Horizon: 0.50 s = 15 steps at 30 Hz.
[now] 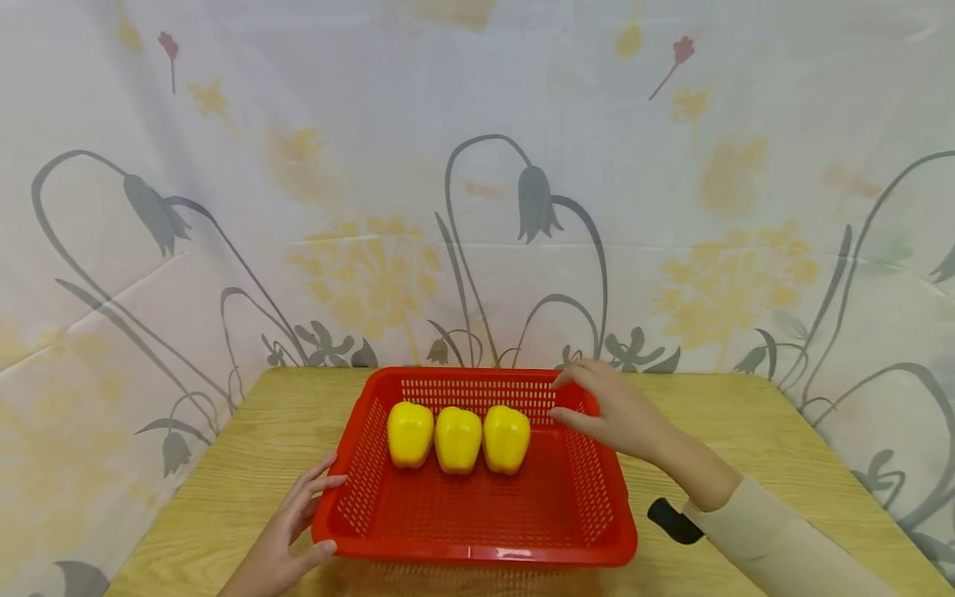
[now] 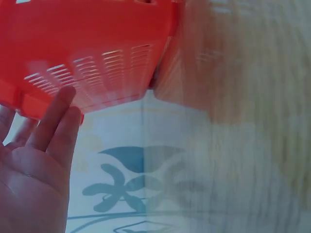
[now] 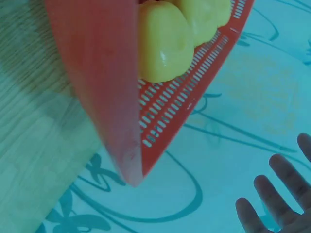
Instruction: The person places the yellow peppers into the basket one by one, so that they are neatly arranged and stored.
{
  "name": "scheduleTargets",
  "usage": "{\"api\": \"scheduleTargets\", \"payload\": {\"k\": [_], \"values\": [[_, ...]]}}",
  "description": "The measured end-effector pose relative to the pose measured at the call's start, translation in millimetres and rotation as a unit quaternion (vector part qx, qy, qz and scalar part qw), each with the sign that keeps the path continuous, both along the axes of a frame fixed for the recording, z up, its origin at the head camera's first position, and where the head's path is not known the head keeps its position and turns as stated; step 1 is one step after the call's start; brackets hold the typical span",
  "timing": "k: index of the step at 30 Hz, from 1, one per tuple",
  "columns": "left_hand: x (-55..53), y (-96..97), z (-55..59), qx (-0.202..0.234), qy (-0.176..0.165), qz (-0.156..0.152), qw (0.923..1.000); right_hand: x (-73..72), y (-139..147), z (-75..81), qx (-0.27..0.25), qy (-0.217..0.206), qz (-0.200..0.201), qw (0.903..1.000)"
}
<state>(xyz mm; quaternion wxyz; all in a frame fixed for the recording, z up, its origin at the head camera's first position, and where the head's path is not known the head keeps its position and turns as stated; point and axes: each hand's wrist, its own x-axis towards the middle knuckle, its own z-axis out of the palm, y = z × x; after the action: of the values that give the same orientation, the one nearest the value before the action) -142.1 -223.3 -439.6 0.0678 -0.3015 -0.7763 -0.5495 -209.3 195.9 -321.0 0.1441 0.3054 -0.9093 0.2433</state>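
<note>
A red plastic basket [image 1: 477,549] with slotted walls stands on the wooden table in the head view. Inside, three yellow bell peppers [image 1: 458,440] form a row along its back half; in the right wrist view a bell pepper [image 3: 164,42] shows over the rim. My left hand [image 1: 287,522] is at the basket's left side, fingers extended against the rim. The left wrist view has those fingers of the left hand [image 2: 41,160] by the basket's slotted wall [image 2: 104,73]. Over the right back corner my right hand [image 1: 615,406] hovers with spread fingers, holding nothing.
The table [image 1: 709,414] reaches back to a hanging cloth [image 1: 477,274] printed with grey and yellow flowers. A black strap-like object [image 1: 675,521] sits at the right wrist, beside the beige sleeve [image 1: 791,539].
</note>
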Motion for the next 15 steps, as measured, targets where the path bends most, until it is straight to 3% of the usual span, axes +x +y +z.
{"api": "scheduleTargets", "payload": {"k": [3, 6, 10, 13, 15], "values": [[-1.3, -1.6, -0.8, -0.009, 0.041, 0.017, 0.999, 3.9, 7, -3.1, -0.003, 0.006, -0.005, 1.0], [-2.1, -3.7, -0.7, -0.023, 0.082, 0.059, 0.9946, 8.0, 15, -7.6, -0.007, 0.013, -0.016, 0.9997], [1.3, -5.6, 3.9, -0.095, 0.043, 0.152, 0.9828, 13.5, 28, -13.8, -0.014, 0.02, -0.041, 0.9989], [4.7, -10.0, 9.6, -0.154, -0.007, 0.195, 0.9687, 17.6, 37, -18.2, -0.019, 0.026, -0.05, 0.9982], [5.6, -14.8, 13.5, -0.167, -0.02, 0.207, 0.9637, 20.4, 41, -21.7, -0.021, 0.03, -0.056, 0.9977]]}}
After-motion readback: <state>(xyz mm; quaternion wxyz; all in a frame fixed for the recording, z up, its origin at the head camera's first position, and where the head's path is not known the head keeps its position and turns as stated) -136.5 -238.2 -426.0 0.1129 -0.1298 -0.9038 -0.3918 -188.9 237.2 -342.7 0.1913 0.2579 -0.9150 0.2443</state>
